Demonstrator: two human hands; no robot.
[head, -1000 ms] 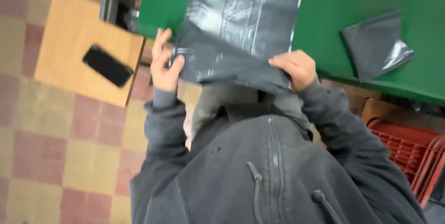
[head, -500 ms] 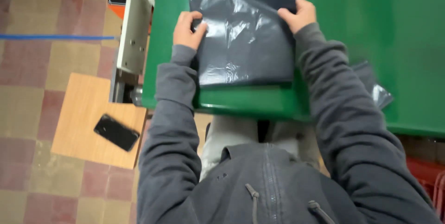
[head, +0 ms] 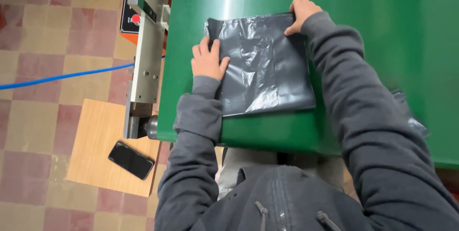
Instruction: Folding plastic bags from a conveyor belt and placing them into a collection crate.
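a blue cable (head: 67, 75) crossed the tiled floor well to the left of the green table (head: 382, 44), running toward the metal machine frame (head: 146, 64) that touched the table's left edge; an orange control box with a red button (head: 135, 19) sat at that frame's far end. nearer the person and left of the table's front corner, a black phone (head: 130, 160) lay flat on a wooden board (head: 103, 145), apparently set aside out of the way. on the table, just in from its front edge, a black plastic bag (head: 265, 66) lay flat. the left hand (head: 208, 61) rested open, palm down on the bag's left edge, seemingly pinning it against the table. the right hand (head: 301, 13) pinched the bag's far right corner with curled fingers, seemingly to hold the film taut. another dark bag (head: 411, 116) showed blurred past the right sleeve, toward the table's right side.
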